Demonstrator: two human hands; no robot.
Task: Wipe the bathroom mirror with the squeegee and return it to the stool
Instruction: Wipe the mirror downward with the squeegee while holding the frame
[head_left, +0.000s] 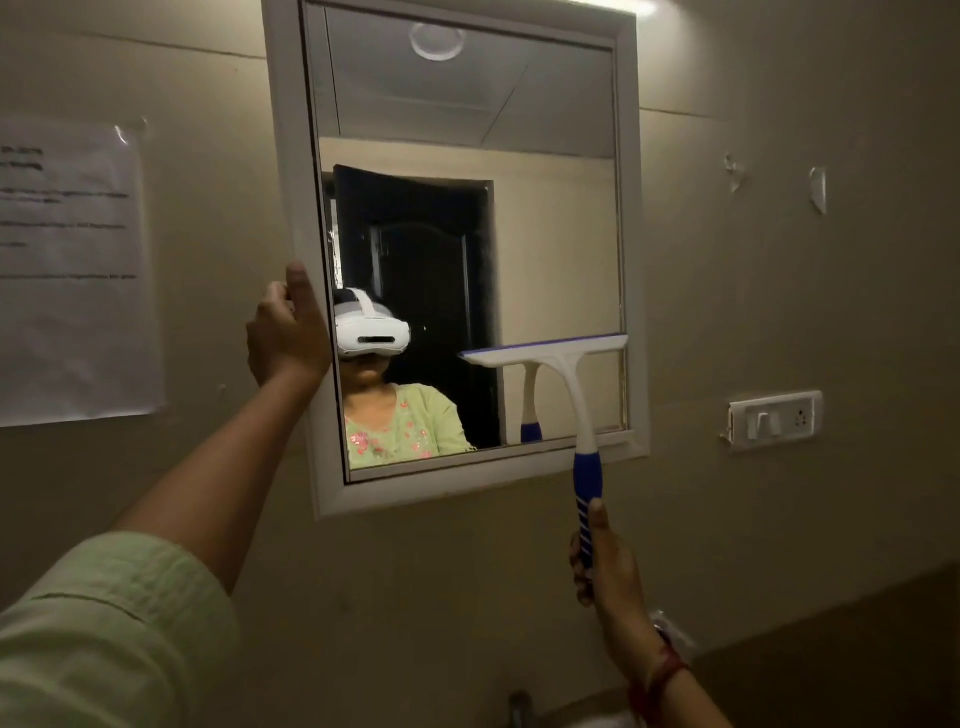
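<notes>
Two hands are seen, head view. The white-framed rectangular wall mirror (556, 234) is gripped at its left frame edge by the L hand (288, 332). The white-and-blue plastic squeegee (563, 364) is held by its handle in the R hand (605, 564), fingers wrapped round, w/ blade against glass, lower right.

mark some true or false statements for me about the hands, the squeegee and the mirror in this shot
1. The right hand grips the squeegee by its blue handle. True.
2. The squeegee's blade lies along the top of the mirror. False: it sits low on the right side of the glass.
3. The left hand holds the mirror's left frame edge. True.
4. The paper notice hangs to the right of the mirror. False: it is on the wall to the left; a switch plate is on the right.
</notes>
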